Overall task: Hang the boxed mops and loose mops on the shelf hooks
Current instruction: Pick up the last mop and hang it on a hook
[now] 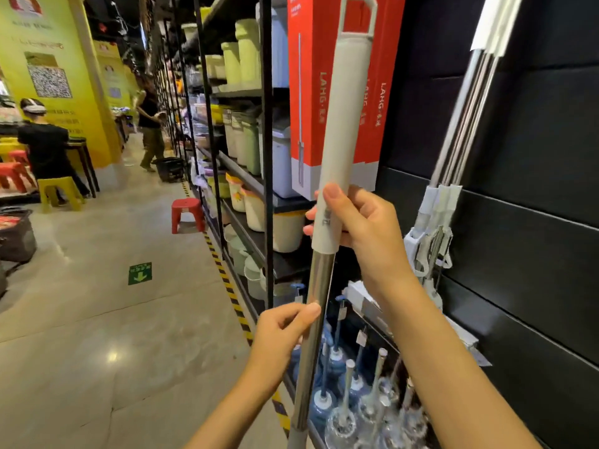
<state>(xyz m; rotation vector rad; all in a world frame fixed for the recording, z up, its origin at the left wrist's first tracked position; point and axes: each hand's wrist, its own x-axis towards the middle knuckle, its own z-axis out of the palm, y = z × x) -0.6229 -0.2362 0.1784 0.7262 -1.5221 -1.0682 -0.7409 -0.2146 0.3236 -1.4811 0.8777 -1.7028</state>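
Observation:
I hold a loose mop [346,124] upright in front of the shelf; it has a pale grey handle sleeve with a hanging loop at the top and a steel pole below. My right hand [359,222] grips the lower end of the sleeve. My left hand [285,332] grips the steel pole further down. Red boxed mops [311,92] hang right behind the handle. To the right, several loose mops [460,131] with steel poles hang against the black back panel [534,157]. The hooks are out of view above.
Below the hands stand toilet brushes [350,400] on a low shelf. To the left are black shelves [267,140] of plastic bins, a red stool [186,212] and a basket [170,168] in the aisle. Two people [45,147] are farther down the aisle.

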